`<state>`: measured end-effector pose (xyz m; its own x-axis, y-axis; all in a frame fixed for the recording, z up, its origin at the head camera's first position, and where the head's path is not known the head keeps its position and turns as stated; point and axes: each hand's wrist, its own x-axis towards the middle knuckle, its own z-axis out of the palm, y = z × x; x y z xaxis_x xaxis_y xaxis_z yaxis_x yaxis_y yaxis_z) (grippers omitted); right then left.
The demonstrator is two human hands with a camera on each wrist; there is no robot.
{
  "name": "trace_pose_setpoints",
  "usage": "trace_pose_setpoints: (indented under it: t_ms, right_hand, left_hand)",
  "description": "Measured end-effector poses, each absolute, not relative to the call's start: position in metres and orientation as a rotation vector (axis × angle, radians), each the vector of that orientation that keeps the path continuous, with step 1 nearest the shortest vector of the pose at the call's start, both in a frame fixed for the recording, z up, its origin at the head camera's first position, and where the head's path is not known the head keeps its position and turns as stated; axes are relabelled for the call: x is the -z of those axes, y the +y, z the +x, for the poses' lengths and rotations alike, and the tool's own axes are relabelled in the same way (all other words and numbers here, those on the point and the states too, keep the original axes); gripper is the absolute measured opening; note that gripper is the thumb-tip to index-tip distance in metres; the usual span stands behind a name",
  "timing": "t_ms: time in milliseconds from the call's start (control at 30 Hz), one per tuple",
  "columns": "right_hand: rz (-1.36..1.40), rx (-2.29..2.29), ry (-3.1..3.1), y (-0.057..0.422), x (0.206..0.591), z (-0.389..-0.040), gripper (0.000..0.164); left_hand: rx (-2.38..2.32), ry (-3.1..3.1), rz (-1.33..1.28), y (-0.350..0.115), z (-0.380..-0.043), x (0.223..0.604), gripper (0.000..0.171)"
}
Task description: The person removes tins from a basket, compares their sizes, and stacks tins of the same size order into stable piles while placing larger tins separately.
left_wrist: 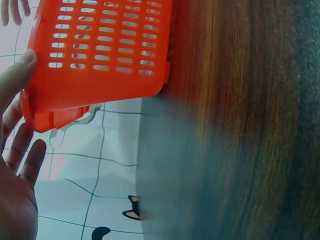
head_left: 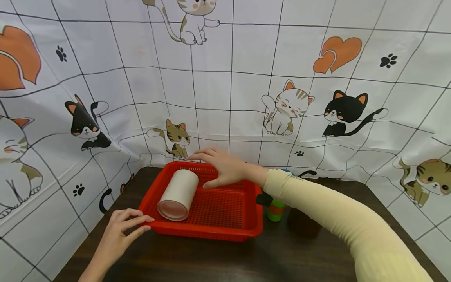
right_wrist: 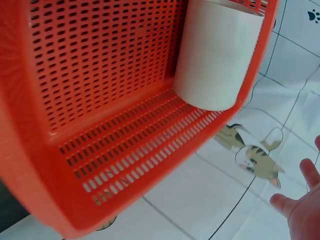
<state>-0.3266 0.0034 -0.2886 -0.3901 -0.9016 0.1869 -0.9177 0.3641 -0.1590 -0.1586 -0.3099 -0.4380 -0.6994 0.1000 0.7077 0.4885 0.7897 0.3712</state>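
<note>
A red plastic basket (head_left: 222, 234) with slotted walls stands on the dark wooden table. In its left part a white cylinder (head_left: 181, 188) lies tilted, one rimmed round end facing the near side. My left hand (head_left: 121, 231) is at the basket's near left corner. In the left wrist view its thumb (left_wrist: 17, 75) lies on one side of the rim and its fingers on the other, pinching it. Over the basket's far side, to the right of the cylinder, my right hand (head_left: 225, 168) is spread with nothing in it. The right wrist view shows its fingers apart from the basket wall.
Right of the basket, partly behind my right sleeve (head_left: 317, 203), stand a green and orange object (head_left: 276, 211) and a dark brown round object (head_left: 303, 224). A black piece (head_left: 263, 199) juts out by the basket's right rim. A cat-print sheet (head_left: 246, 98) encloses the table.
</note>
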Motion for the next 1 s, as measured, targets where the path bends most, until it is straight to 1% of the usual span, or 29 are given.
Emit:
trace_pose_setpoints:
  t_ms: [167, 567, 767, 1000]
  right_hand:
    - [1.792, -0.241, -2.53, -0.021, 0.298, -0.33, 0.086]
    - [1.955, 0.106, -2.476, -0.069, 0.332, -0.33, 0.106]
    - [1.982, 0.32, -2.397, -0.087, 0.352, -0.329, 0.109]
    - [1.957, 0.455, -2.371, -0.101, 0.364, -0.325, 0.113]
  left_hand:
    - [0.717, -2.27, -0.423, -0.311, -0.157, 0.439, 0.049]
    - [0.704, -2.278, -0.425, -0.31, -0.157, 0.439, 0.046]
    - [0.712, -2.266, -0.436, -0.308, -0.157, 0.439, 0.047]
    - [0.716, -2.269, -0.435, -0.309, -0.158, 0.439, 0.046]
